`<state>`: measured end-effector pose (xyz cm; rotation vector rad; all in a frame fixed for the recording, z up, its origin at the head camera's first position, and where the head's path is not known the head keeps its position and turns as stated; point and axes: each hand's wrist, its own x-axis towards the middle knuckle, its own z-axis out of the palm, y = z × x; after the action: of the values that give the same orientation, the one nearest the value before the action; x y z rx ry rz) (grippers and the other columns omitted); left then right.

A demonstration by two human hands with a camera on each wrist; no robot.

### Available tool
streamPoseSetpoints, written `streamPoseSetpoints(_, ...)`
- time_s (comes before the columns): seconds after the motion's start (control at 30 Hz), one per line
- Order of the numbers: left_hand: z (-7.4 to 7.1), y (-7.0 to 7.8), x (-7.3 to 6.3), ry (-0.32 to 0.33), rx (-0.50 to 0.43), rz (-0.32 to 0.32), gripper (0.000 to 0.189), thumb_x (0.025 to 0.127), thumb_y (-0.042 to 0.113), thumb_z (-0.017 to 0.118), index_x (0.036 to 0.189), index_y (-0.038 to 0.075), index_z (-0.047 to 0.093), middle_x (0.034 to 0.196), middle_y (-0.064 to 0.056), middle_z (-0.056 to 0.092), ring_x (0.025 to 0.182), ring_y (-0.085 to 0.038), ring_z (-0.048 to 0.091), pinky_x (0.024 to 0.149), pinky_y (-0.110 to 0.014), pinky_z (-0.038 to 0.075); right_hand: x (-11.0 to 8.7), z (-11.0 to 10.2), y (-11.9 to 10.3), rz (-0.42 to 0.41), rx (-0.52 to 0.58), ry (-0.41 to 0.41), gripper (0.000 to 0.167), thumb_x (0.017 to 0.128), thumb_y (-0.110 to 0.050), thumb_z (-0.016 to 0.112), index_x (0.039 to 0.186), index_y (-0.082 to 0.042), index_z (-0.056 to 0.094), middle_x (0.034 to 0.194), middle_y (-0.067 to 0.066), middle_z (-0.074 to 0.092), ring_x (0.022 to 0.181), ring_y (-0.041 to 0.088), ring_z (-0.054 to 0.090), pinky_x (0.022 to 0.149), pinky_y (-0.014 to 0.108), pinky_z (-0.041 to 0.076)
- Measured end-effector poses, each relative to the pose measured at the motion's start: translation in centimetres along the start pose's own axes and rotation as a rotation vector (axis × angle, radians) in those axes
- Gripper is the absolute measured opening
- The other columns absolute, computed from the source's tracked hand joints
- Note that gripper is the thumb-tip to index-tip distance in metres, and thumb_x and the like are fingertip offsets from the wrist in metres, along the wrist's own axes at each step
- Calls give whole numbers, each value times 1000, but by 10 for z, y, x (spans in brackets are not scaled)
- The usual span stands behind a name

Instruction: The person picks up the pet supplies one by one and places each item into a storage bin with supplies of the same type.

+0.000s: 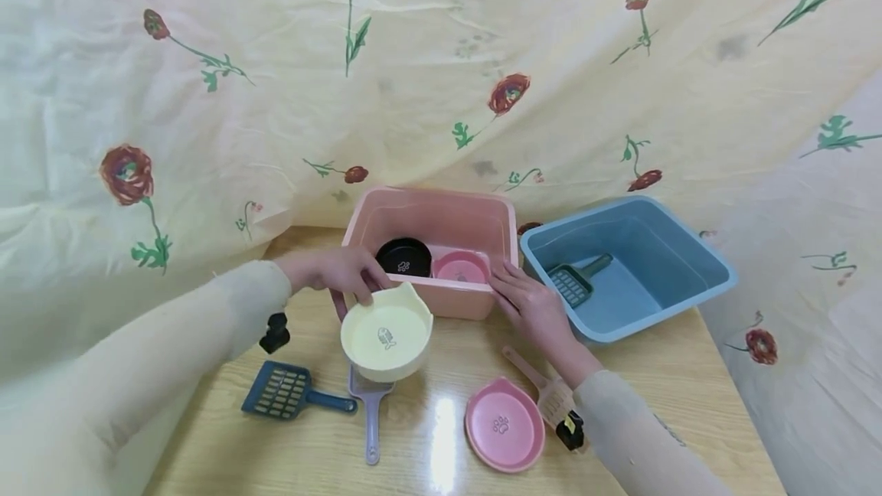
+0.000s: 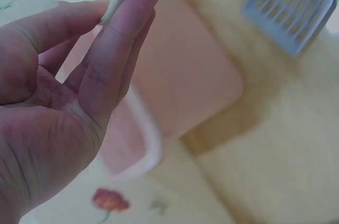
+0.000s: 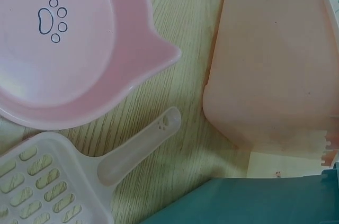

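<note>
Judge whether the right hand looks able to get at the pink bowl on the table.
Probably yes: the right hand rests at the pink bin, and nothing covers the pink bowl.

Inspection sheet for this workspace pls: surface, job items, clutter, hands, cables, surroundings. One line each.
Surface: light wood-grain tabletop, glare patch at front.
Job items: cream bowl with fish-bone print, held in front of pink bin; inside that bin, black bowl and inner pink bowl.
Clutter: blue scoop, lavender scoop, paw-print pink bowl, pale pink scoop; blue bin holding dark green scoop.
Left hand: pinches the cream bowl's rim.
Right hand: rests on pink bin's right front corner.
Cables: nothing seen.
Surroundings: floral cloth behind and at both sides.
</note>
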<state>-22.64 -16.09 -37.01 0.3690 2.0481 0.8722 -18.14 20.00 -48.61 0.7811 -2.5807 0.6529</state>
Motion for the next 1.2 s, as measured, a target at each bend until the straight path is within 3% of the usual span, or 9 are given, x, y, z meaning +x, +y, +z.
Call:
streamPoseSetpoints(0.23, -51, 23, -10, 48, 14, 22, 46, 97, -6, 68, 142, 0, 66, 125, -16, 74, 103, -24, 73, 72, -46, 68, 0, 0, 2, -25, -38, 8, 44, 96, -16, 81, 138, -12, 71, 145, 9, 65, 140, 33, 59, 108, 53, 52)
streamPoseSetpoints(0.37, -77, 33, -6, 119, 21, -5, 43, 98, -5, 69, 140, -2, 66, 127, -19, 69, 107, -28, 68, 75, -46, 68, 0, -2, 1, -12, -18, 9, 44, 95, -14, 82, 138, -11, 71, 144, 9, 66, 139, 35, 60, 108, 54, 52)
streamPoseSetpoints(0.5, -93, 41, 6, 151, 45, -7, 43, 99, -6, 68, 142, -2, 65, 128, -19, 67, 106, -27, 67, 76, -45, 68, -2, -2, -4, 22, 1, -18, 45, 96, -15, 81, 139, -12, 70, 144, 9, 66, 141, 33, 57, 108, 54, 51)
streamPoseSetpoints(0.7, -105, 47, 31, 182, 158, 38, 49, 98, -8, 62, 146, 2, 64, 128, -17, 70, 101, -24, 65, 76, -42, 68, -2, -2, -9, 36, -7, -14, 46, 96, -15, 81, 140, -14, 70, 145, 7, 66, 143, 30, 56, 109, 53, 51)
streamPoseSetpoints(0.97, -104, 36, 82, 264, 223, -16, 46, 97, -12, 60, 138, 5, 71, 130, -19, 69, 105, -28, 67, 79, -46, 67, -4, -3, -9, 15, -15, 13, 45, 95, -14, 82, 138, -13, 72, 143, 8, 67, 140, 32, 59, 108, 52, 52)
streamPoseSetpoints(1.1, -101, 24, 106, 285, 266, -32, 44, 94, -14, 59, 132, 3, 73, 128, -19, 69, 95, -26, 63, 69, -35, 64, -4, -5, -11, 32, -13, 2, 45, 95, -14, 82, 139, -14, 71, 143, 7, 67, 142, 31, 58, 108, 51, 52)
streamPoseSetpoints(1.2, -98, 17, 118, 277, 280, -51, 43, 93, -16, 57, 128, 2, 74, 127, -19, 69, 81, -22, 58, 60, -28, 52, -3, -7, -12, 46, -2, -10, 46, 95, -15, 82, 139, -14, 71, 145, 6, 66, 143, 30, 56, 108, 50, 51)
